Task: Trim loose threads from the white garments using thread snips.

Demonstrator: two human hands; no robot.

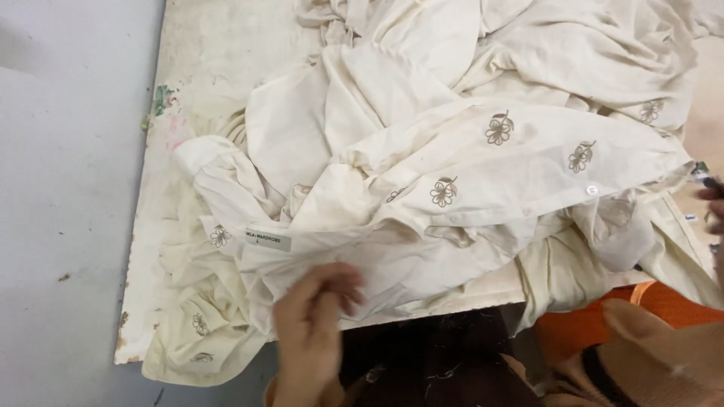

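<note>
A heap of cream garments (452,151) with brown embroidered flowers lies crumpled across a worn white table (219,53). My left hand (313,324) comes in from the bottom edge, its fingers curled on the near hem of the top cream garment, just below a small grey sewn-in label (268,240). A white button (591,190) shows on the right part of the cloth. Only blurred fingertips of my right hand (713,203) appear at the right edge, beside the cloth's right end. Whether they grip it is hidden.
The table's left edge is chipped and stained with paint (160,102); grey floor (68,188) lies beyond it. Something orange (664,301) and a tan shape with a black strap (648,362) sit at the bottom right. Dark cloth (430,354) is under the near edge.
</note>
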